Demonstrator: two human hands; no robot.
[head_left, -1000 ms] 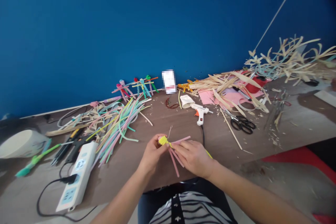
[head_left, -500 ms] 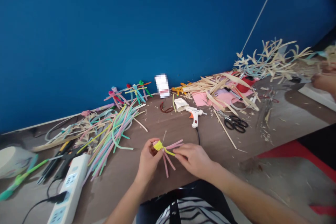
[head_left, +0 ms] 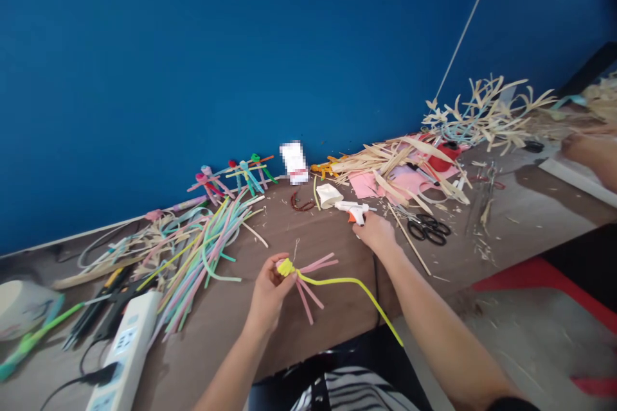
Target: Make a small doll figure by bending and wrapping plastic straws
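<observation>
My left hand [head_left: 268, 288] is closed on a pipe-cleaner figure [head_left: 286, 267], pinching its coiled yellow top. Pink pipe-cleaner ends [head_left: 308, 300] stick out from it to the right and downward. A long yellow pipe cleaner [head_left: 354, 280] trails loose from the figure, bending down past the table's front edge. A thin loop of string or wire [head_left: 296, 245] rises above the figure. My right hand [head_left: 376, 234] has its fingers around the handle of a white hot glue gun [head_left: 355, 208], which lies on the table with its nozzle to the right. A crumpled white piece [head_left: 330, 196] sits just left of the gun.
Black scissors [head_left: 429, 229] and a thin stick [head_left: 409, 241] lie right of the gun. Bundled pipe cleaners [head_left: 212, 244] and a power strip [head_left: 126, 347] are at left. Pale husk strips [head_left: 385, 160] pile up near the blue wall. Another person's hand [head_left: 590, 151] is far right.
My right hand has let go of the yellow pipe cleaner and moved up and right to the glue gun's handle. The yellow length now hangs free. My left hand keeps its hold.
</observation>
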